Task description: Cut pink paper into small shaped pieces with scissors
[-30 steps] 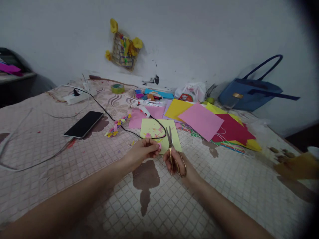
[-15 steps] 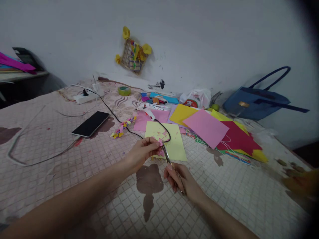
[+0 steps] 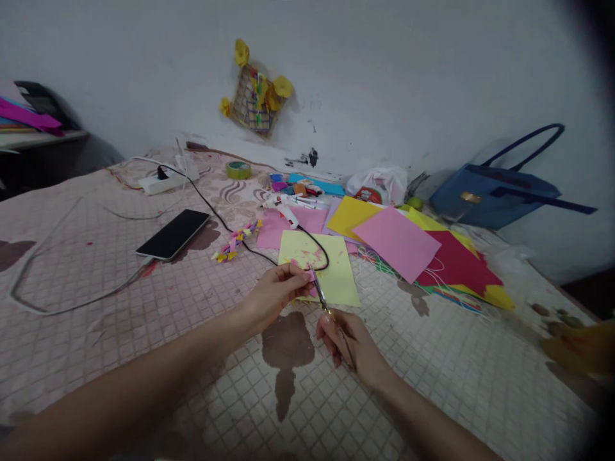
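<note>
Between the thumb and fingers of my left hand (image 3: pixel 279 289) is a small piece of pink paper (image 3: pixel 312 276), partly hidden by the fingertips. My right hand (image 3: pixel 353 339) grips a pair of scissors (image 3: pixel 321 294), whose blades point up and away and meet the pink paper. Both hands are above the near edge of a pale yellow sheet (image 3: pixel 343 282), which carries small pink scraps (image 3: pixel 312 257). Beyond it lies a white glue gun (image 3: pixel 287 212) with a black cord. Left of the sheet is a strip of small colourful paper pieces (image 3: pixel 236 241).
Coloured paper sheets (image 3: pixel 398 243) and white strings lie to the right, before a blue bag (image 3: pixel 494 195). On the left are a phone (image 3: pixel 173 234) on a cable and a white power strip (image 3: pixel 161 183). Green tape (image 3: pixel 238 169) sits at the back.
The scissor blades have shifted slightly against the pink paper, which is turned a little in my left fingers. The whole view has tilted slightly; other things lie as before.
</note>
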The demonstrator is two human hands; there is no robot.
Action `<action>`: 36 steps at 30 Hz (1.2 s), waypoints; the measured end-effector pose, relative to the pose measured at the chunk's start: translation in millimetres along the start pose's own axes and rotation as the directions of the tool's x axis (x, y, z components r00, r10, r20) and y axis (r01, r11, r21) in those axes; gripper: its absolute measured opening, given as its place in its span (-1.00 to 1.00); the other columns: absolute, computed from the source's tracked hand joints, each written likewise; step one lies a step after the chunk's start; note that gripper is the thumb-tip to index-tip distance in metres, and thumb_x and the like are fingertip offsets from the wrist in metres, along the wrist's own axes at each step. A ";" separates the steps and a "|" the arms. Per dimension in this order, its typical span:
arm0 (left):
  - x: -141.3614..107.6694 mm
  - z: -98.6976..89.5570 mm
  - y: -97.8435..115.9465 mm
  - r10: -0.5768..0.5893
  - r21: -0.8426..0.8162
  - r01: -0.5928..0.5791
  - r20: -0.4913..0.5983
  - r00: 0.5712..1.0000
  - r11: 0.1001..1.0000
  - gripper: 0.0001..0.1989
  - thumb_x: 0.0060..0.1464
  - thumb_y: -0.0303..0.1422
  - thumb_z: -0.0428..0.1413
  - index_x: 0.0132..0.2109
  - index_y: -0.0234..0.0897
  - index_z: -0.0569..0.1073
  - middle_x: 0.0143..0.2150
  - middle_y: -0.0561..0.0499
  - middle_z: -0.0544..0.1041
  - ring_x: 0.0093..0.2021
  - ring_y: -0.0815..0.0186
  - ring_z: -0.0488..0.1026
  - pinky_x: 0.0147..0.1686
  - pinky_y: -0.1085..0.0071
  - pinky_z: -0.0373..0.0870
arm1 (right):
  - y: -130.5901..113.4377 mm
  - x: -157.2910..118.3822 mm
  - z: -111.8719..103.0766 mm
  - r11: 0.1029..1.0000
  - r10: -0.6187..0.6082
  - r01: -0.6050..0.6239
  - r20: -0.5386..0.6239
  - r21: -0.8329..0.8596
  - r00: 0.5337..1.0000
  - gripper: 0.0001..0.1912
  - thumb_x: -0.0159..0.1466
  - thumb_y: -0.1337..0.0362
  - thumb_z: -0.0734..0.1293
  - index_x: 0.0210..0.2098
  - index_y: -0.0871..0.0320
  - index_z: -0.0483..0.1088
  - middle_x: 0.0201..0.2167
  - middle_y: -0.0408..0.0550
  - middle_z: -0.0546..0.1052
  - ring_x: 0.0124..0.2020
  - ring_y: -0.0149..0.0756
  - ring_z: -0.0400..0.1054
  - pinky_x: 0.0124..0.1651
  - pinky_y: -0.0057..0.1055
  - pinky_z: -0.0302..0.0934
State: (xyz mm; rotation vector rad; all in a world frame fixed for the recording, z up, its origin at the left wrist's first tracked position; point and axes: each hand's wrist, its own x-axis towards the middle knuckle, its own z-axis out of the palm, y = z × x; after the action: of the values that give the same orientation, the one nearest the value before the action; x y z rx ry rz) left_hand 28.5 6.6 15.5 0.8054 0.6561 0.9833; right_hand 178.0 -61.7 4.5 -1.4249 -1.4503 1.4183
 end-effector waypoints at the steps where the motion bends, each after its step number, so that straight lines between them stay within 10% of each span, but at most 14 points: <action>1: -0.2 0.3 0.4 0.000 0.000 0.000 -0.003 1.000 1.000 -0.89 -0.10 -0.43 0.15 -0.44 -0.40 0.35 -0.49 0.05 0.44 -0.46 0.49 0.39 -0.32 0.51 0.33 | -0.6 -0.5 0.1 1.000 0.002 -0.002 -0.004 -0.003 1.000 -0.54 0.16 -0.08 0.10 -0.56 0.20 0.23 -0.79 -0.28 0.14 -0.79 -0.55 0.03 -0.74 -0.60 -0.05; 28: 0.3 -1.3 2.0 0.009 0.001 -0.009 0.030 1.000 1.000 -0.90 -0.11 -0.46 0.14 -0.44 -0.40 0.35 -0.48 0.03 0.42 -0.45 0.47 0.38 -0.33 0.49 0.29 | 2.9 -0.8 1.4 1.000 0.010 -0.010 -0.012 -0.006 1.000 -0.56 0.18 -0.04 0.10 -0.58 0.19 0.21 -0.82 -0.29 0.14 -0.82 -0.56 0.00 -0.77 -0.62 -0.05; 36: -6.3 2.1 -5.0 -0.026 0.200 0.016 0.050 0.998 0.980 -0.83 -0.11 -0.33 0.15 -0.40 -0.35 0.35 -0.48 0.09 0.37 -0.53 0.53 0.28 -0.48 0.55 0.20 | -5.7 13.4 -15.2 0.979 -0.162 0.185 -0.239 0.080 0.957 -0.73 0.12 0.09 0.26 -0.48 0.20 0.25 -0.73 -0.26 0.24 -0.72 -0.54 0.08 -0.68 -0.59 -0.04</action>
State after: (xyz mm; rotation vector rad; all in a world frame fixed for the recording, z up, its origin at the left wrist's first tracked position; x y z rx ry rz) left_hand 29.8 -1.3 13.2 0.9953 0.7242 0.8835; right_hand 188.4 -44.2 10.0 -1.3162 -1.3016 1.1583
